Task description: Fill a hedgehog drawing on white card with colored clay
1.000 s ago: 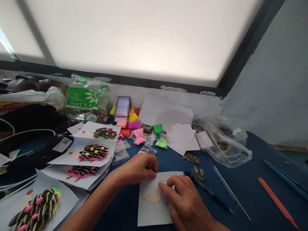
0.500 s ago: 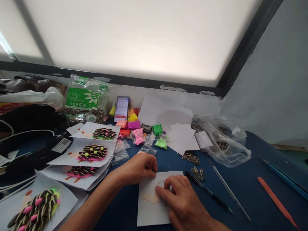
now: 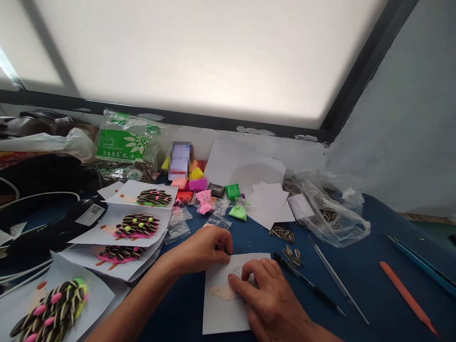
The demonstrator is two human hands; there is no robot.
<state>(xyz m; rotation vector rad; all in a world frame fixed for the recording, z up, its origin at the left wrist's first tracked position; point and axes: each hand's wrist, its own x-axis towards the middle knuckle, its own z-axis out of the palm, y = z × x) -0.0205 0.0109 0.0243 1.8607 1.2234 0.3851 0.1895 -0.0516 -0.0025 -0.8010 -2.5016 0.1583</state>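
Observation:
A white paper card (image 3: 223,318) lies in front of me with a flat peach clay shape (image 3: 224,290) on it and a patch of pencilled marks beside the clay. My left hand (image 3: 210,244) is closed, its fingers curled and the thumb at the card's top edge. Bent over the right part of the card, my right hand (image 3: 272,297) presses its index fingertip at the clay's right edge; its fingers are apart and nothing shows in them. Its palm hides part of the card. Sunflower seeds (image 3: 292,256) and a black pen (image 3: 309,284) lie close to its right.
Seed-and-clay hedgehog cards (image 3: 117,223) are stacked at left. Behind are clay packets (image 3: 233,192), a phone (image 3: 180,161), blank paper (image 3: 269,206) and a green seed bag (image 3: 123,145). A clear bag of seeds (image 3: 331,216), a craft knife (image 3: 338,278) and an orange tool (image 3: 406,297) lie right.
Almost nothing differs. My right index finger has shifted very slightly left along the clay; my left hand stays in place at the card's edge.

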